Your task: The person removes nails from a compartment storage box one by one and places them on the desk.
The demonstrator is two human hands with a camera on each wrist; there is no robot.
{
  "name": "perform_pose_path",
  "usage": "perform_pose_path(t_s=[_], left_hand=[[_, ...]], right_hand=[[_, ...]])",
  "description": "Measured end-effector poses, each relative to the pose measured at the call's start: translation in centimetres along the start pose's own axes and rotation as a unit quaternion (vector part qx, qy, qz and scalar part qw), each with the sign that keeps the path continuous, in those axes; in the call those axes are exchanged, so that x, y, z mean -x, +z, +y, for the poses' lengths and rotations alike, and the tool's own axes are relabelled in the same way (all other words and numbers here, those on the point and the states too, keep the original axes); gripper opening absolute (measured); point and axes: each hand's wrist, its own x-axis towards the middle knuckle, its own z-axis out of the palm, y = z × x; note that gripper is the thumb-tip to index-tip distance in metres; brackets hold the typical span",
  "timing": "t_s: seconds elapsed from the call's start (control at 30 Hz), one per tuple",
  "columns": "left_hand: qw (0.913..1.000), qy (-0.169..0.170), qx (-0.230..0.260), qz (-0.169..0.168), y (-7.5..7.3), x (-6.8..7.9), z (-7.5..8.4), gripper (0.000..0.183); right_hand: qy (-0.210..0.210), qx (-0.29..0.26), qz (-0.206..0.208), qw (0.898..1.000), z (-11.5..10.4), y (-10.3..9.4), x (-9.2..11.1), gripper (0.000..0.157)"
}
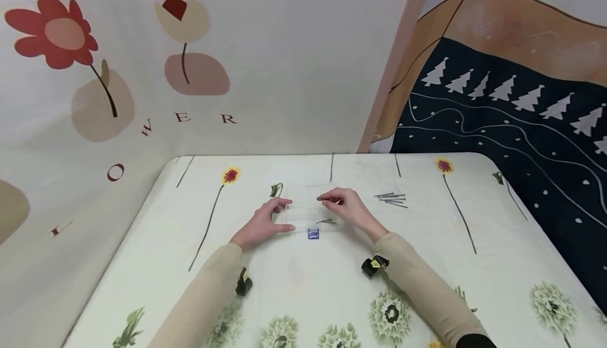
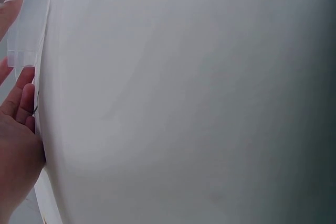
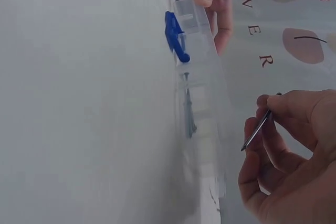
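A clear plastic box (image 1: 303, 210) with a blue latch (image 1: 313, 233) at its near side lies on the table. My left hand (image 1: 264, 224) holds the box's left end, thumb at the near corner and fingers farther back. In the right wrist view that thumb lies on the box's clear wall (image 3: 191, 11). My right hand (image 1: 348, 206) is over the box's right part. Its thumb and fingertips pinch a nail (image 3: 255, 131), which slants with its point free. Inside the box, near the latch, lie some nails (image 3: 189, 108).
Several loose nails (image 1: 391, 199) lie in a small pile right of the box. The flower-printed tablecloth (image 1: 294, 284) covers the table. Behind it hangs a pale printed curtain (image 1: 294, 74), with a dark tree-patterned cloth (image 1: 502, 121) at the right.
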Motion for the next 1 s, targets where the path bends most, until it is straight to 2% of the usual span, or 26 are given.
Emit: perform_pose_path(t_s=[0.27, 0.53, 0.8, 1.0], left_hand=[[1.0, 0.006, -0.003, -0.008, -0.4, 0.1, -0.4, 0.07], [1.0, 0.006, 0.004, -0.001, -1.1, 0.0, -0.4, 0.07], [0.9999, 0.009, 0.002, -0.009, -0.5, -0.1, -0.4, 0.07], [0.9999, 0.007, 0.004, -0.008, 0.0, -0.2, -0.2, 0.069]], right_hand=[[0.019, 0.023, 0.001, 1.0, 0.8, -1.6, 1.0, 0.019], [0.009, 0.045, 0.004, 0.999, 1.7, -3.5, 1.6, 0.015], [0.026, 0.083, -0.001, 0.996, 3.1, -5.9, 3.3, 0.012], [0.028, 0.085, 0.001, 0.996, 4.0, -7.5, 4.2, 0.013]])
